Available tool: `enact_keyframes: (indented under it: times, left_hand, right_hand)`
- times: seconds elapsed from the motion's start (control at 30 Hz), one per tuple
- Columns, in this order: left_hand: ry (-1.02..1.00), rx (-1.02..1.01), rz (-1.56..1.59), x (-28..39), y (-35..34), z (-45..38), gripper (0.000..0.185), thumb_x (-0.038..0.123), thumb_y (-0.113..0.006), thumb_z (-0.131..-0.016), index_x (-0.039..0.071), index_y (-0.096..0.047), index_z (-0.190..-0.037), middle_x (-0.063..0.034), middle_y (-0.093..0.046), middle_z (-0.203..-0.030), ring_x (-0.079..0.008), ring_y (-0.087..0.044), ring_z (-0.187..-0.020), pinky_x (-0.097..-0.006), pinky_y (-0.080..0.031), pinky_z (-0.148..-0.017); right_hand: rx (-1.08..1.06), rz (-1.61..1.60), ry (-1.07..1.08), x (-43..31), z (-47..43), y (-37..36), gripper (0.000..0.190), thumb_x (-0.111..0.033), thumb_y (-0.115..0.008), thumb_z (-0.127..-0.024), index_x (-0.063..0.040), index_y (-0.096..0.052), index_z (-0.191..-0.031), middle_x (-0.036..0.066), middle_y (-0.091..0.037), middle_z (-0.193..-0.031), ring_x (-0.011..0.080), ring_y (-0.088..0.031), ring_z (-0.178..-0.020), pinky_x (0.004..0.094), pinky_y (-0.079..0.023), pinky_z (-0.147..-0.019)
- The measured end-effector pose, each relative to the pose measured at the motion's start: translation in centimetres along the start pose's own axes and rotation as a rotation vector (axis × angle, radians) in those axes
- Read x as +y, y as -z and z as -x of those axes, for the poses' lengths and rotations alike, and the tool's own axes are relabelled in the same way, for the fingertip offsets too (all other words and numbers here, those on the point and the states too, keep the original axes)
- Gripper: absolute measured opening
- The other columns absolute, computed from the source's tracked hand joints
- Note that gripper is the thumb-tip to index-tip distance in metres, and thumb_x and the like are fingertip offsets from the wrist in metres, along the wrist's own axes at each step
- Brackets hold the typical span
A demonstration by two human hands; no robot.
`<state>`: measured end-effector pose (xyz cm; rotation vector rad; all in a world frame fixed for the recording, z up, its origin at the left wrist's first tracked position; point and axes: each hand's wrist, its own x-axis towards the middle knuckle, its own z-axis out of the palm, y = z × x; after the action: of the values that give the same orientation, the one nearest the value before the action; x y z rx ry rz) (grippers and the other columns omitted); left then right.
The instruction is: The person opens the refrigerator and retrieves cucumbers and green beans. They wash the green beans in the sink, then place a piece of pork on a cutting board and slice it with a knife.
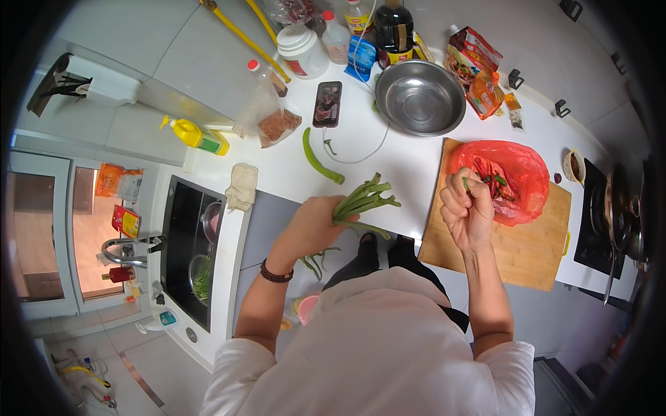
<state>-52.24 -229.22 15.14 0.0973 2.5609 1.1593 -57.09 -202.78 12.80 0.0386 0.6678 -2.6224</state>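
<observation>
My left hand (315,223) is wrapped around a bunch of green vegetable stalks (364,200), whose cut-looking ends point right over the counter edge. Thin green strands (315,265) hang below that hand. Closed with its fingers curled, my right hand (471,213) pinches a small green piece (465,183) at the fingertips. Behind it is an open red plastic bag (532,166) with red and green chillies (504,179) inside. The bag rests on a wooden cutting board (442,244). A long green pepper (318,161) lies on the white counter, beyond my left hand.
A steel basin (419,101) stands at the back, near a phone (327,104) on a white cable. Bottles and packets line the wall. Left is a sink (182,208) holding a colander of greens (202,278). A cooktop (596,223) with a pan (619,208) is right.
</observation>
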Motion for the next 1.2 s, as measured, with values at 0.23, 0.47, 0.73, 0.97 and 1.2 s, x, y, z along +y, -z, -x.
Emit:
enact_keyframes:
  times: [0.23,0.47,0.73,0.97,1.2]
  left_hand:
    - [-0.085,0.053,-0.066,0.5,0.1,-0.2,0.017,0.011,-0.068,-0.082,-0.003,-0.062,-0.09,-0.0195,-0.063,-0.076,-0.0381,-0.054,-0.065,-0.0348,-0.047,-0.063]
    - [-0.123,0.024,-0.273,0.0,-0.3,0.0,0.015,0.013,-0.066,-0.08,0.001,-0.06,-0.088,-0.0174,-0.062,-0.069,-0.0395,-0.057,-0.067,-0.0437,-0.044,-0.06]
    - [-0.144,0.04,-0.457,-0.2,-0.5,0.0,0.013,0.009,-0.064,-0.074,0.004,-0.056,-0.083,-0.0158,-0.059,-0.063,-0.0381,-0.058,-0.064,-0.0463,-0.044,-0.059]
    - [-0.193,0.135,-0.528,0.3,0.0,0.4,0.011,0.007,-0.06,-0.074,0.003,-0.051,-0.081,-0.014,-0.058,-0.059,-0.0351,-0.058,-0.056,-0.0449,-0.044,-0.053]
    - [-0.207,0.263,-0.583,0.8,-0.3,1.1,0.014,0.005,-0.06,-0.074,0.005,-0.049,-0.082,-0.0105,-0.058,-0.062,-0.0313,-0.059,-0.055,-0.0402,-0.045,-0.051]
  right_hand:
    - [-0.024,0.044,-0.098,2.9,-1.6,-0.1,0.029,-0.024,-0.04,-0.097,-0.009,-0.035,-0.073,0.002,-0.036,-0.061,0.0087,-0.029,-0.047,0.0204,-0.022,-0.04]
    - [-0.033,0.436,-0.268,1.8,-3.0,-1.2,0.013,-0.011,-0.045,-0.094,-0.003,-0.054,-0.088,0.007,-0.055,-0.075,0.0045,-0.034,-0.048,0.019,-0.024,-0.042]
    - [-0.298,1.198,-0.265,0.6,-3.7,-3.1,0.004,-0.001,-0.06,-0.083,0.001,-0.058,-0.079,0.0,-0.054,-0.066,0.0054,-0.048,-0.063,0.0233,-0.039,-0.055]
    - [-0.317,1.215,-0.246,1.9,-3.4,-2.4,0.005,0.003,-0.057,-0.076,0.0,-0.053,-0.075,0.001,-0.054,-0.065,0.0064,-0.047,-0.062,0.0238,-0.039,-0.056]
    - [-0.132,0.901,-0.326,3.3,-2.8,-2.3,0.009,0.006,-0.054,-0.078,-0.002,-0.051,-0.077,-0.003,-0.048,-0.061,0.0032,-0.042,-0.056,0.0213,-0.032,-0.049]
